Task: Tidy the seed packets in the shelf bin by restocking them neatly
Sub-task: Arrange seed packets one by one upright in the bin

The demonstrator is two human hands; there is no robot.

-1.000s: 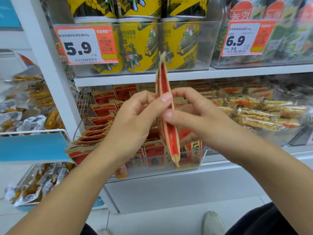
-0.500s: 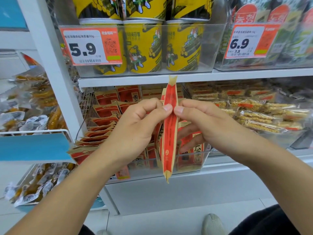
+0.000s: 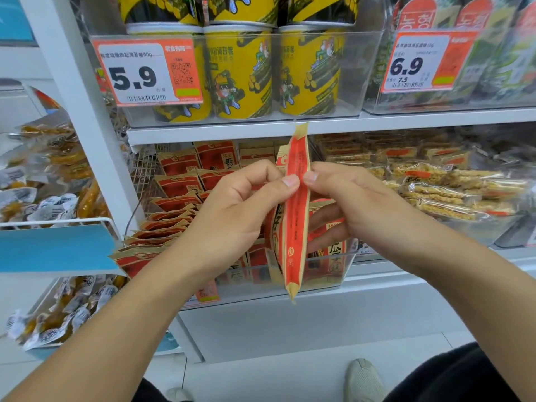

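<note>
While both hands meet in front of the middle shelf, they hold a small bunch of red and tan seed packets [image 3: 295,216] upright and edge-on to the camera, so mostly the nearest packet's thin side shows. The left hand [image 3: 232,216] has its fingers curled, thumb tip pressed on the left face of the bunch. The right hand [image 3: 365,210] pinches from the other side, thumb near the top and the other fingers wrapped behind the packets. The bunch hangs just in front of a clear bin [image 3: 327,271] on the shelf, its lower tip below the bin's front rim and its upper tip reaching the shelf edge above. More of the same packets [image 3: 179,187] fill that bin, some standing at the back, others lying slanted and fanned out on the left. Yellow tubs [image 3: 240,74] sit on the shelf above behind a 5.9 price tag [image 3: 145,74]. Clear-wrapped bars [image 3: 441,190] lie in the next bin to the right
</note>
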